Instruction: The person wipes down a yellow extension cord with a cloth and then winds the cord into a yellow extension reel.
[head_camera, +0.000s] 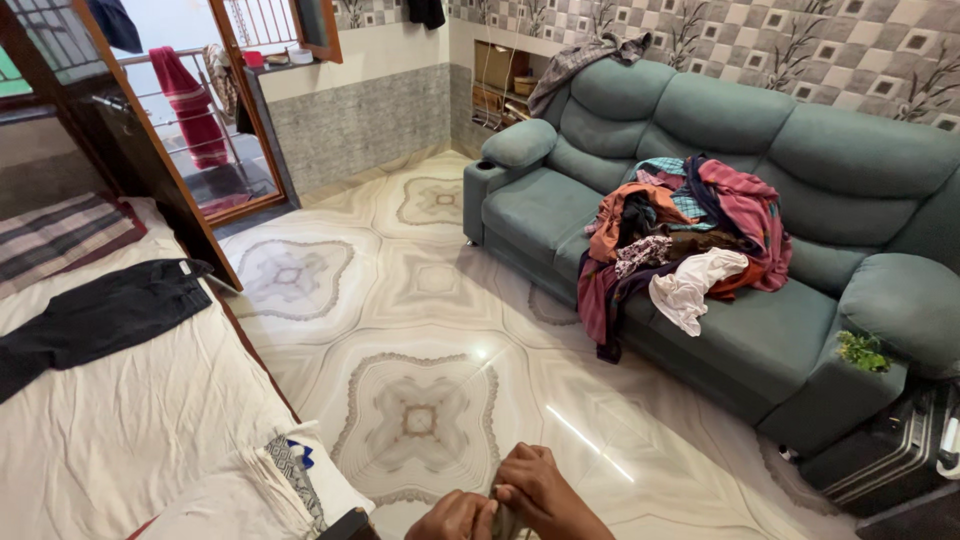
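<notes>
Pinching a small wad of soft greyish cloth (508, 522) low over glossy patterned floor tiles (420, 400), left hand (455, 518) and right hand (545, 490) both curled shut on it, touching, beside the white-sheeted bed (120, 430).

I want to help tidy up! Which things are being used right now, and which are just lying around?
In use:
left hand
right hand
small cloth pinched between them

Lying about:
heap of clothes on the sofa
black trousers on the bed
suitcase
small plant
</notes>
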